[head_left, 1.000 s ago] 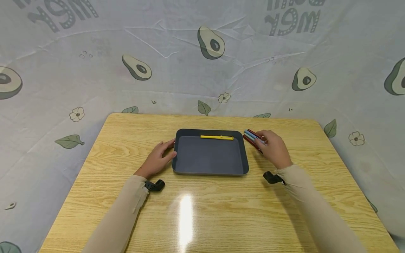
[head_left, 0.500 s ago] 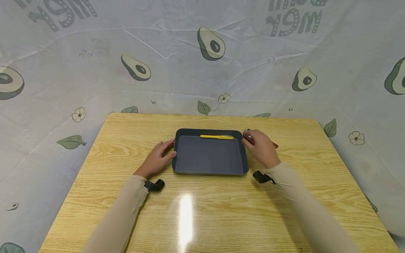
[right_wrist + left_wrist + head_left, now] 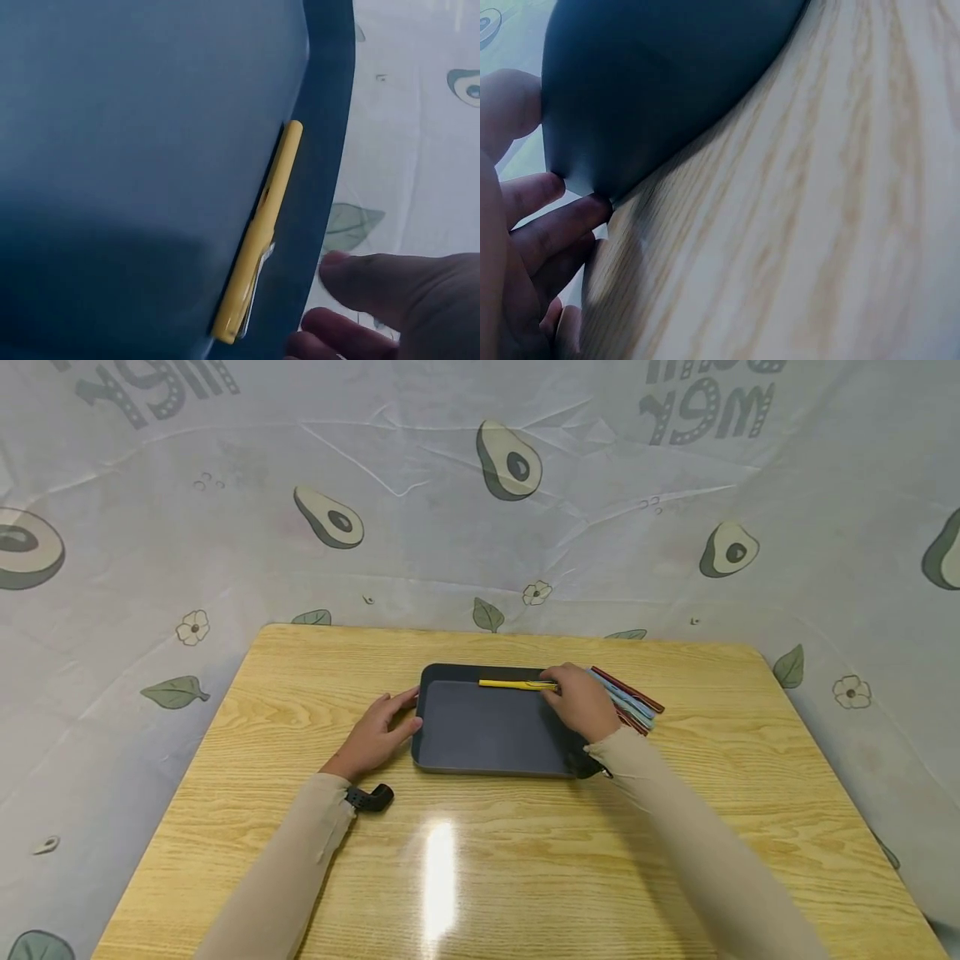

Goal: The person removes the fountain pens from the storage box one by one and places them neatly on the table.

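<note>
A shallow dark grey tray (image 3: pixel 480 739) lies on the wooden table, with a yellow pen (image 3: pixel 513 684) along its far side. At the tray's left edge, my left hand (image 3: pixel 378 739) touches the outer wall; its spread fingertips meet the tray (image 3: pixel 652 90) in the left wrist view. Over the far right corner is my right hand (image 3: pixel 583 702), fingers at the clip end of the pen. In the right wrist view, a gap shows between the yellow pen (image 3: pixel 262 232) and the thumb and fingers of the right hand (image 3: pixel 397 300), which hold nothing.
Right of the tray, partly behind the right hand, several pens lie slanted side by side on the table (image 3: pixel 480 860), among them a dark red pen (image 3: pixel 630 689) and a light blue pen (image 3: pixel 632 702). A printed cloth (image 3: pixel 420 560) hangs behind the table.
My right hand has left the red and blue pens, which now lie on the table, and moved left over the tray to the yellow pen. The left hand stays put.
</note>
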`<action>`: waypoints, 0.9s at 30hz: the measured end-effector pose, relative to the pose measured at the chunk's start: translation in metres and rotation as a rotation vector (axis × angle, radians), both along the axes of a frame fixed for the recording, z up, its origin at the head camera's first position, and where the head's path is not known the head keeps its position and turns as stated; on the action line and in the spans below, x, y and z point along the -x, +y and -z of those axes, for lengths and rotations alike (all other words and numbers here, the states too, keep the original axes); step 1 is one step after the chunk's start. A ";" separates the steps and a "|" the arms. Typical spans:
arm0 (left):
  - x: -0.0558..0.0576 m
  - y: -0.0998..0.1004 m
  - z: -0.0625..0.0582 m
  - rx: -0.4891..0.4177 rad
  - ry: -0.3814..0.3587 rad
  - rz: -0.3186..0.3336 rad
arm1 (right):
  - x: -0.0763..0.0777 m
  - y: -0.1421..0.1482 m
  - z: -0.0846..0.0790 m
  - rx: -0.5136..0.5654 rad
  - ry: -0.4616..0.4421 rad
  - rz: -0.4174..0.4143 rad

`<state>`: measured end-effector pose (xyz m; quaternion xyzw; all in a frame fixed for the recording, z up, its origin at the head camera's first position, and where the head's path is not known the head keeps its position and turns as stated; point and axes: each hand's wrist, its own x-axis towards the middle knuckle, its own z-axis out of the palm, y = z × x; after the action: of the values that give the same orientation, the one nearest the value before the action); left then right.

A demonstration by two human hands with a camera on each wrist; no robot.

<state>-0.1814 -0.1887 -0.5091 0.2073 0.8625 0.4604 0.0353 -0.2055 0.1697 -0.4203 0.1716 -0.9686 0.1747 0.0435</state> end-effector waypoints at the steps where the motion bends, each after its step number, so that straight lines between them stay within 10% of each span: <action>1: 0.000 0.000 0.000 0.004 0.001 -0.001 | 0.002 -0.003 0.001 -0.020 -0.013 -0.005; 16: 0.001 -0.001 -0.001 -0.014 -0.013 0.007 | 0.016 -0.020 0.008 -0.216 -0.072 0.008; 27: 0.001 -0.002 -0.004 -0.004 -0.027 -0.008 | 0.026 -0.015 0.010 -0.147 -0.173 -0.095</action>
<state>-0.1826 -0.1907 -0.5054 0.1976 0.8617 0.4651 0.0449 -0.2315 0.1549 -0.4303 0.2043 -0.9697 0.1190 -0.0614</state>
